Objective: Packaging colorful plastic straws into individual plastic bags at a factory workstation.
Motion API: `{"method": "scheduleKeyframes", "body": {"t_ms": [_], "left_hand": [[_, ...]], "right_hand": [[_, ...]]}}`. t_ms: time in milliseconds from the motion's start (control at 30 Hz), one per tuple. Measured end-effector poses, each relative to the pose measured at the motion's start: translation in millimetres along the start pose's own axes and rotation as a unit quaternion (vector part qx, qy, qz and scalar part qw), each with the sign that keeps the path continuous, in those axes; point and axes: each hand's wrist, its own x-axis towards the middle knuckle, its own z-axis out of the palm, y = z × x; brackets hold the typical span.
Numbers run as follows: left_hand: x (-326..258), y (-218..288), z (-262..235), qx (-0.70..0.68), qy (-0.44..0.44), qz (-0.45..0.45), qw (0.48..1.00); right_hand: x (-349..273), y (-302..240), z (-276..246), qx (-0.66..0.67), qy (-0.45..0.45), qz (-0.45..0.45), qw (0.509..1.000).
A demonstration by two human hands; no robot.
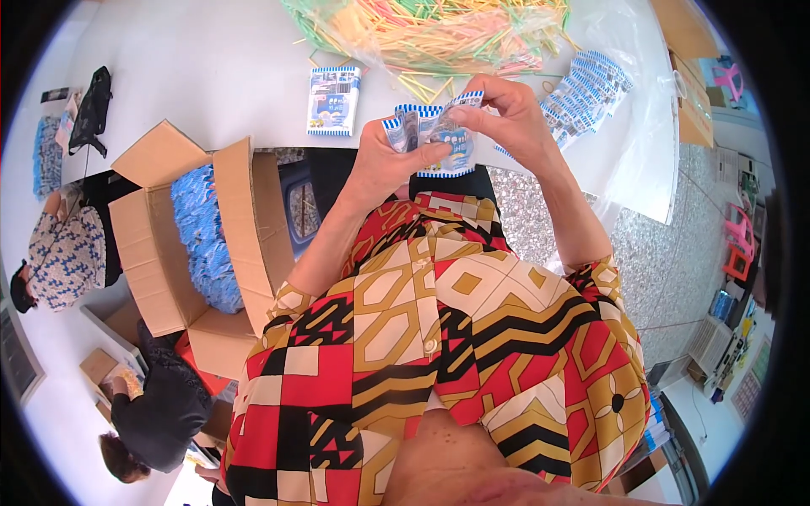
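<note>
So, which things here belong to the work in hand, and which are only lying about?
Likely in the work:
striped packaging, in left hand and right hand
separate packet
overlapping packets
coloured sticks
open carton with blue packages

Probably only lying about:
black bag, far left
pink plastic item, far right

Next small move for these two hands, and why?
Probably draw the right hand gently outward while the left hand holds steady: both pinch the blue-and-white packaging, and it is bunched and folded between them, so spreading should flatten it. Whether it is open, I can't tell.
</note>
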Motion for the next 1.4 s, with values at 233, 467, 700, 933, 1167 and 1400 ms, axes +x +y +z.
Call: {"method": "scheduleKeyframes", "body": {"t_ms": [233,467,700,933,1167,1400], "left_hand": [[-2.9,4.2,0.7,-0.013,0.006,-0.012,1.000],[-2.7,3.2,-1.3,-0.008,-0.009,-0.031,0.999],[-2.2,0.2,-2.2,0.014,0.056,0.064,0.996],[3.8,6.3,-3.3,-0.016,0.060,0.056,0.996],[8.6,17.0,13.3,-0.027,0.152,0.051,0.987],[0.6,28.0,18.3,0.016,0.071,0.006,0.997]], "right_hand": [[-3.7,-11.2,2.2,-0.064,0.015,0.002,0.998],[-6.2,-13.9,5.5,-0.125,0.029,-0.034,0.991],[-7.8,-32.0,8.1,-0.152,0.083,-0.101,0.980],[-11.5,-46.1,6.9,-0.207,0.070,-0.175,0.960],[-13.6,-63.4,-1.2,-0.270,0.147,-0.278,0.910],[-14.4,-69.1,-6.4,-0.292,0.024,-0.214,0.932]]}}
